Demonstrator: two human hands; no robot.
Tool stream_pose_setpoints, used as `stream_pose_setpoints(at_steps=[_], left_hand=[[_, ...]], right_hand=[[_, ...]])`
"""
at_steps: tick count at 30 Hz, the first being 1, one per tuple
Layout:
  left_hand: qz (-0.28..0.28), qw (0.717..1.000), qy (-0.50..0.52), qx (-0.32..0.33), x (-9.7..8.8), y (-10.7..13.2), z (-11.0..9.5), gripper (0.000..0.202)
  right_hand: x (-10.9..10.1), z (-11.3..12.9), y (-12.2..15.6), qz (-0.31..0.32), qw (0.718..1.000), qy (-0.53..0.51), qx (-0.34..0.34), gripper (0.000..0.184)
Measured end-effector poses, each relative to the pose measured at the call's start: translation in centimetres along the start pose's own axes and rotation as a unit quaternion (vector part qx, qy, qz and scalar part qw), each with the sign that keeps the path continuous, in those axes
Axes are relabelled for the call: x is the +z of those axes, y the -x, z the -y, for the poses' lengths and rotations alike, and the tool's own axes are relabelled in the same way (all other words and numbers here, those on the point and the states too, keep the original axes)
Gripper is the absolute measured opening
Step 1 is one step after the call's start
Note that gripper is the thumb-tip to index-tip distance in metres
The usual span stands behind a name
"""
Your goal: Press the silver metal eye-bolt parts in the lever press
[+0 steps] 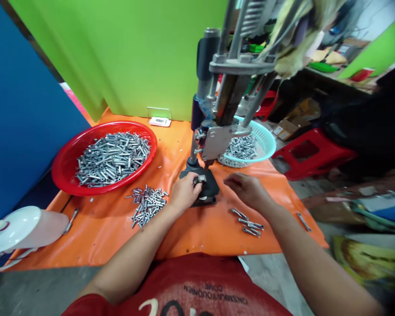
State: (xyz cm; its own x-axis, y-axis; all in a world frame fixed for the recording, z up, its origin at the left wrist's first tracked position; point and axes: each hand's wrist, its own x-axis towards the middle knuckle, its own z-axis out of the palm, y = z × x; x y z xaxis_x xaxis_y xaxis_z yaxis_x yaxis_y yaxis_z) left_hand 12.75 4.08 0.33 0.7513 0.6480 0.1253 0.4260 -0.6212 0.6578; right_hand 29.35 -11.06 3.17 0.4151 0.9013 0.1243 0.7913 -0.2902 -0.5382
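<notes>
Head view: I read "COME" on the dark-red cloth shirt (pixel 197 268). Two containers, one round red plastic basin (pixel 64 176) and one pale-blue plastic basket (pixel 267 139), hold small silver metal rods (pixel 115 158). Left hand (pixel 185 191) bends its fingers at the grey metal press (pixel 217 142); right hand (pixel 246 188) curls nearby. Their grip I cannot tell.

Red shirt (pixel 217 274) with printed lettering (pixel 215 295)

Left hand (pixel 185 191): at press base (pixel 212 186); parts pile (pixel 148 204) close on its left, red basin (pixel 62 180) beyond.
Right hand (pixel 246 188): turquoise basket (pixel 267 142) ahead, loose parts (pixel 248 224) nearer the body.
Press head (pixel 216 142): stands ahead, between the hands, blocking a straight reach forward.
Passable: bare worktop (pixel 197 235) between the forearms; narrow gap, right hand to press base.
</notes>
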Motion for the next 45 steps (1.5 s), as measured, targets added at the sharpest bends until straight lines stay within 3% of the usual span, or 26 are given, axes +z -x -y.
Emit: stream_pose_setpoints(at_steps=[3,5,11,14,16,18,21,24,27,31,33,35,39,45], left_hand=[[0.0,1.0,-0.001,-0.006,0.1,0.0,0.0,0.023],[-0.005,1.0,-0.003,-0.006,0.2,0.1,0.0,0.022],[-0.032,0.999,-0.008,0.014,0.3,0.4,0.0,0.026],[-0.06,0.996,-0.022,0.069,0.4,1.4,-0.5,0.033],[-0.04,0.988,-0.039,0.146,0.7,2.4,-1.1,0.029],[0.016,0.973,-0.061,0.224,1.1,3.5,-1.9,0.026],[0.103,0.95,-0.078,0.285,1.9,4.6,-2.7,0.022],[0.12,0.964,-0.004,0.239,2.1,4.7,-2.8,0.026],[0.095,0.971,0.162,0.15,1.8,4.3,-2.6,0.024],[-0.013,0.969,0.241,0.047,1.8,3.4,-2.2,0.012],[-0.08,0.969,0.235,-0.009,2.0,2.7,-1.9,0.022],[-0.11,0.966,0.23,-0.04,2.3,1.9,-1.4,0.027],[-0.116,0.963,0.241,-0.041,2.8,0.6,-0.7,0.013],[-0.114,0.957,0.262,-0.046,2.9,0.5,-0.8,0.007]], right_hand=[[-2.3,-1.2,3.1,0.114,0.985,0.096,0.084,0.021],[-2.6,-1.3,5.2,0.163,0.966,0.157,0.123,0.021],[-1.0,-1.1,7.9,0.2,0.944,0.168,0.203,0.018],[-0.7,-1.1,7.8,0.196,0.947,0.129,0.221,0.015],[-0.7,-1.0,7.7,0.185,0.95,0.111,0.224,0.012],[-0.6,-0.5,7.6,0.166,0.962,0.091,0.198,0.009],[-0.5,0.9,7.1,0.126,0.987,0.044,0.091,0.006],[-0.4,2.5,6.3,0.079,0.996,-0.04,0.019,0.007],[0.3,3.2,4.7,0.042,0.982,-0.182,0.022,0.017],[2.2,3.1,1.9,-0.036,0.95,-0.307,0.049,0.03],[2.8,3.1,0.5,-0.084,0.951,-0.296,0.037,0.03],[2.8,3.4,-0.8,-0.101,0.965,-0.24,0.003,0.027],[1.8,4.2,-2.4,-0.081,0.985,-0.132,-0.072,0.022],[0.9,4.3,-3.6,-0.043,0.989,-0.075,-0.117,0.017]])
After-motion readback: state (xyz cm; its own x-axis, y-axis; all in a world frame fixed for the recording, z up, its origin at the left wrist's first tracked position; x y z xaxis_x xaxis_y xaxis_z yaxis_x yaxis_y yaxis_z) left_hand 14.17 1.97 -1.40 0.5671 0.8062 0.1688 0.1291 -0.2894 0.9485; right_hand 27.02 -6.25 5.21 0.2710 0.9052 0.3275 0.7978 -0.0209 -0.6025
